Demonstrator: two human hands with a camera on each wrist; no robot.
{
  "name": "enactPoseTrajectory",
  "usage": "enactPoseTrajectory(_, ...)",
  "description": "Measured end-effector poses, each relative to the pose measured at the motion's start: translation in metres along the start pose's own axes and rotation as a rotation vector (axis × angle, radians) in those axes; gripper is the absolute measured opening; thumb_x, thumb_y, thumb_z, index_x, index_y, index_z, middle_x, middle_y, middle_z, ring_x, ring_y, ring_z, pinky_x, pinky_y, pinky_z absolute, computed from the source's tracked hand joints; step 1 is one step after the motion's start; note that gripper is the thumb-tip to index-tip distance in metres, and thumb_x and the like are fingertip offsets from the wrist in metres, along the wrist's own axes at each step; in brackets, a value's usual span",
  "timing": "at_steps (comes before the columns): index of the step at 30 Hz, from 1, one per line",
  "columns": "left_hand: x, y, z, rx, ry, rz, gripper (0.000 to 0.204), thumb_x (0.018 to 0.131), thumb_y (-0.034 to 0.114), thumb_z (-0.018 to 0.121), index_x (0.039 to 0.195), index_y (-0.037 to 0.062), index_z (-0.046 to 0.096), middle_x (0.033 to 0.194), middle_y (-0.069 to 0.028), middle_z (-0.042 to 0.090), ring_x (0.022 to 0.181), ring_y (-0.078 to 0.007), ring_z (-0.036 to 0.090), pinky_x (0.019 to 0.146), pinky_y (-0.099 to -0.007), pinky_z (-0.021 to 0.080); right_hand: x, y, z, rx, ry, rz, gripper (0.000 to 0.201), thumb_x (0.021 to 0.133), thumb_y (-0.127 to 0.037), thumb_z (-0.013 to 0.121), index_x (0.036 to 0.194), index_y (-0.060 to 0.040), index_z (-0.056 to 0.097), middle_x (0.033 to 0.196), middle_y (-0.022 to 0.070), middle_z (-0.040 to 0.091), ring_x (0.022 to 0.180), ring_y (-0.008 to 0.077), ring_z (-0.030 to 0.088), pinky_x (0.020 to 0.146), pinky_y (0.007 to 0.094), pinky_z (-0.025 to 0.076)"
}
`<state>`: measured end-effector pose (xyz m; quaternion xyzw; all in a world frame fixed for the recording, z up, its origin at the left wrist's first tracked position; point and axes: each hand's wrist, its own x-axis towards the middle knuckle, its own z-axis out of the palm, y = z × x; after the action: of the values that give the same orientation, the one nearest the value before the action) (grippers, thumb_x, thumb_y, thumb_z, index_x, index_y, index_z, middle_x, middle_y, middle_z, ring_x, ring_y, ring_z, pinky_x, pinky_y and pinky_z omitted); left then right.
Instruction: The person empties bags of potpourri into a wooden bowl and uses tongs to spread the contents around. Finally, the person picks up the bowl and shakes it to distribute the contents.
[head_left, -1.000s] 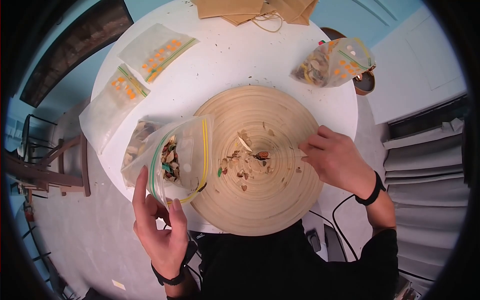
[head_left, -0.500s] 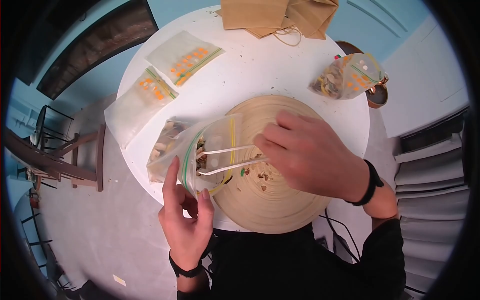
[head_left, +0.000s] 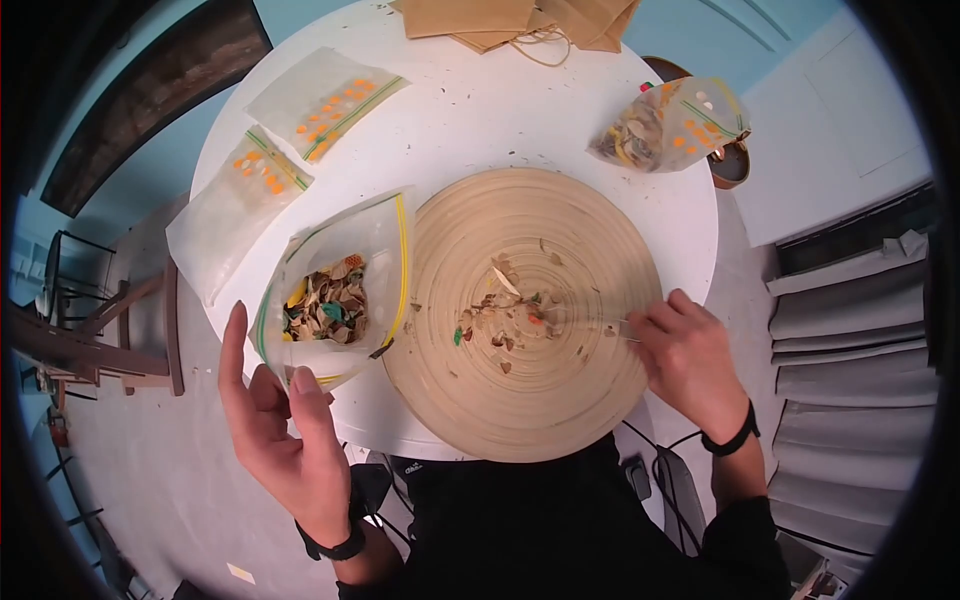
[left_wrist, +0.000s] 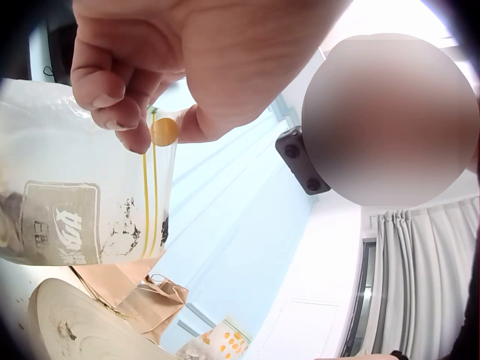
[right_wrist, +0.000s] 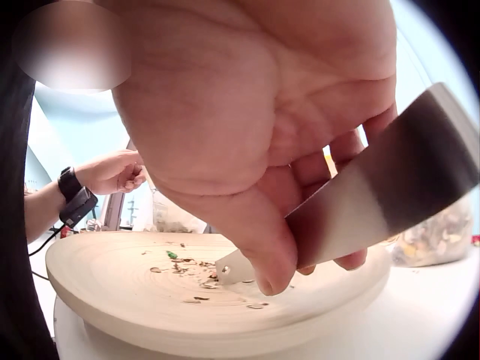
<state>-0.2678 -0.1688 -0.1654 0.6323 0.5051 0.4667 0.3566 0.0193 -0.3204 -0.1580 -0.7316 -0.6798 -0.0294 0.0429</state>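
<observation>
My left hand (head_left: 285, 445) pinches the near rim of a clear zip bag (head_left: 350, 225) between thumb and fingers, and its mouth gapes. Inside lies a heap of dried petals and leaf pieces (head_left: 330, 305), mostly brown with bits of green and yellow. Over the right side of a round wooden board (head_left: 450, 420), my right hand (head_left: 690, 360) grips metal tongs (right_wrist: 345, 217). Their prongs, blurred in the head view, reach toward loose dried scraps (head_left: 500, 310) scattered mid-board. One green piece (head_left: 458, 336) lies at the left of these scraps.
Two flat zip bags with orange marks (head_left: 235, 215) lie at the left of the white table (head_left: 440, 130). A filled bag (head_left: 635, 140) stands at the far right beside a brown round container (head_left: 735, 168). Brown paper bags (head_left: 470, 18) lie at the back edge.
My right hand swung left, the tongs reaching into the bag, then came back over the board's right side. The bag's mouth now faces up more, showing more of its contents.
</observation>
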Motion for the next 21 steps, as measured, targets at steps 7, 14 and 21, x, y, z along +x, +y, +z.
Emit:
enactPoseTrajectory(7,-0.012,-0.004,-0.002,0.021,-0.033,-0.021,0.059,0.095,0.009,0.059,0.151,-0.0014,0.043,0.068,0.0016,0.054,0.059,-0.0041,0.045,0.058,-0.0196,0.035,0.03,-0.018,0.014,0.125,-0.003,-0.07,0.024,0.072,-0.006,0.075,0.095,-0.0042,0.068,0.089,0.0048,0.06,0.088,0.0257,0.06,0.072,0.0371,0.053)
enactPoseTrajectory(14,-0.015,-0.002,-0.002,0.112,-0.126,-0.018,0.06,0.097,0.009,0.058,0.153,0.0016,0.04,0.072,0.0025,0.053,0.064,-0.0057,0.048,0.061,-0.0204,0.037,0.003,-0.004,-0.011,0.212,0.115,0.239,0.04,0.072,-0.009,0.081,0.109,-0.0008,0.068,0.086,0.0096,0.057,0.082,0.0302,0.057,0.069,0.0392,0.05)
enactPoseTrajectory(21,-0.012,0.004,-0.009,0.213,-0.032,-0.013,0.059,0.094,0.007,0.059,0.151,0.0027,0.044,0.07,0.0008,0.048,0.061,-0.0075,0.043,0.06,-0.0232,0.037,-0.048,0.063,0.008,0.186,0.2,0.598,0.047,0.075,-0.011,0.082,0.118,0.0018,0.068,0.09,0.0142,0.061,0.089,0.0342,0.059,0.089,0.043,0.049)
